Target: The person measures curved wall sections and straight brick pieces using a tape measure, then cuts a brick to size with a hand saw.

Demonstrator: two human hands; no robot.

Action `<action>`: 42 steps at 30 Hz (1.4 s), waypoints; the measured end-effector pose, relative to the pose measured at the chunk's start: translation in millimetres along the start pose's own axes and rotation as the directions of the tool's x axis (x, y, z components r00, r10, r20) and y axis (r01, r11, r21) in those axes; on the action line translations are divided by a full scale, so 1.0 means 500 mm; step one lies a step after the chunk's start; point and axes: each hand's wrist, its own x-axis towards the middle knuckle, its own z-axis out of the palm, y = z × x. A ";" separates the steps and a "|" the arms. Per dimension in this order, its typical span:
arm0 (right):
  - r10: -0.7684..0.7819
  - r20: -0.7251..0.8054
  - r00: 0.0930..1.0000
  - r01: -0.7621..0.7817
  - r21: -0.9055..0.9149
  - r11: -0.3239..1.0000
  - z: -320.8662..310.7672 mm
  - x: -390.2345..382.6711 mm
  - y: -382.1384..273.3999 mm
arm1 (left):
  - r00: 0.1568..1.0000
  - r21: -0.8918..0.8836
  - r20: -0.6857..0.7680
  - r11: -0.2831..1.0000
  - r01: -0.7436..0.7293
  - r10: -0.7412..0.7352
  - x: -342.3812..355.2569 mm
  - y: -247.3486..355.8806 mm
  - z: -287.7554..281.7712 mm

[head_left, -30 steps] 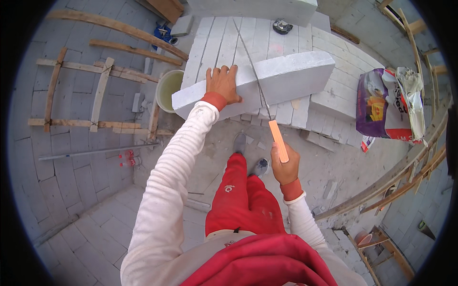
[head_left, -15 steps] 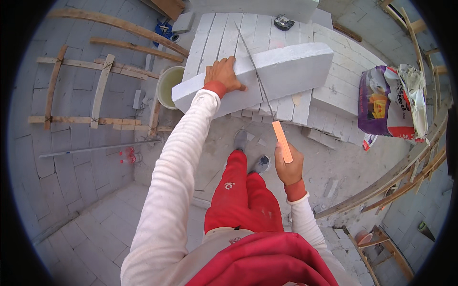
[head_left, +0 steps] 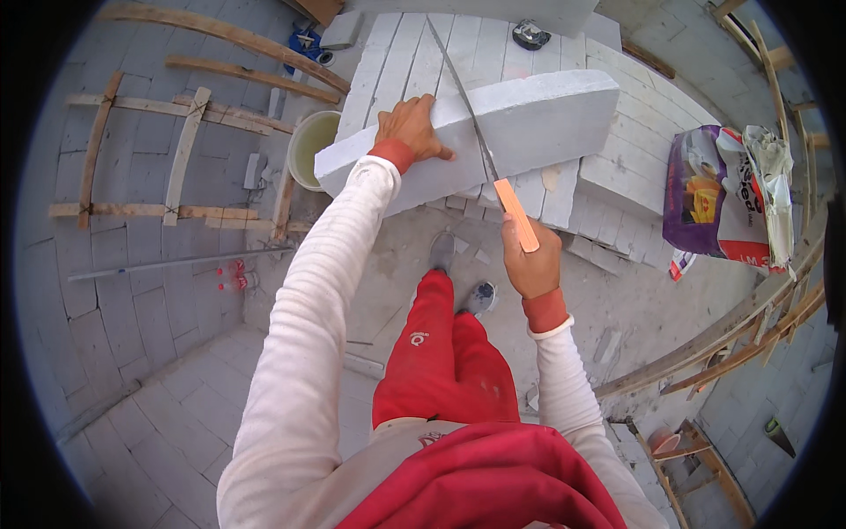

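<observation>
My left hand [head_left: 408,130] is wrapped over the near left part of a long white block [head_left: 551,128], its thumb against the near side. The block lies slanting across a stack of similar white blocks [head_left: 608,185]. My right hand [head_left: 531,260] grips the wooden handle [head_left: 516,213] of a long, narrow saw [head_left: 467,110]. The blade crosses the block just right of my left hand, sitting in a cut on its near face, and its tip reaches over the stack behind.
A pale bucket [head_left: 306,154] stands left of the stack, beside nailed timber frames [head_left: 187,154]. A printed bag [head_left: 709,194] sits at the right, near curved-looking planks [head_left: 696,344]. A dark round object [head_left: 530,33] rests on the back of the stack; plastic bottles [head_left: 233,275] lie at left.
My right hand has pushed the saw forward, away from me, so the handle is nearer the block. My left hand still holds the block; the whole view has shifted slightly upward.
</observation>
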 end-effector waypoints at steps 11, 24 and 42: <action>0.088 0.069 0.994 -0.087 -0.020 0.996 -0.078 -0.187 0.050 | 0.999 0.062 -0.020 0.997 0.035 -0.034 -0.014 -0.014 -0.002; 0.076 0.061 0.995 -0.074 -0.036 0.997 -0.112 -0.240 0.040 | 0.999 0.033 -0.036 0.999 0.018 -0.017 -0.020 -0.023 0.009; -0.020 -0.001 1.000 0.020 0.042 0.999 0.036 0.020 0.043 | 0.996 0.074 -0.088 0.997 -0.010 0.016 0.028 -0.032 0.026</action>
